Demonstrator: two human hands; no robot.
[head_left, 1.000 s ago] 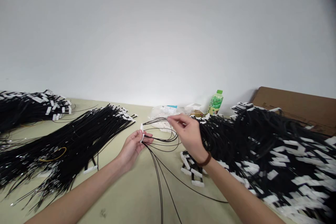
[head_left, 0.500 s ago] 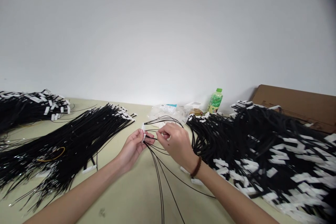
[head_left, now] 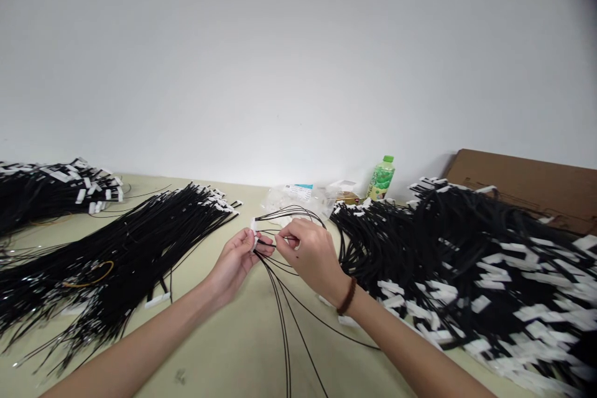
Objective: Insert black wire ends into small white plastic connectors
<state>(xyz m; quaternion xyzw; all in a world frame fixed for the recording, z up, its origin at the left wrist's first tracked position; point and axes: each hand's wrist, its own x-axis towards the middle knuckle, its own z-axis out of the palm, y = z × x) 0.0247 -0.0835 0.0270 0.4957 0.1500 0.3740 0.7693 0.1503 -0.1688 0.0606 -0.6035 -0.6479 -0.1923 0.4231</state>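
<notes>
My left hand [head_left: 237, 261] pinches a white plastic connector [head_left: 253, 224] above the middle of the table. Several black wires [head_left: 285, 317] run from the connector; some arch up to the right, others hang toward the table's near side. Close on the right, my right hand [head_left: 308, 252] has thumb and forefinger closed on a black wire [head_left: 267, 243] beside the connector. The wire's tip at the connector is too small to make out. A brown beaded bracelet [head_left: 347, 296] circles my right wrist.
Black wire bundles with white connectors lie left [head_left: 153, 236] and far left [head_left: 41, 193]. A larger wire pile [head_left: 457, 249] covers the right side. Behind are a clear plastic bag [head_left: 298, 196], a green-capped bottle [head_left: 382, 179] and cardboard [head_left: 522, 183] by the wall.
My right hand has shifted very slightly left, toward the connector. My left hand keeps its hold, and the view has moved only a little.
</notes>
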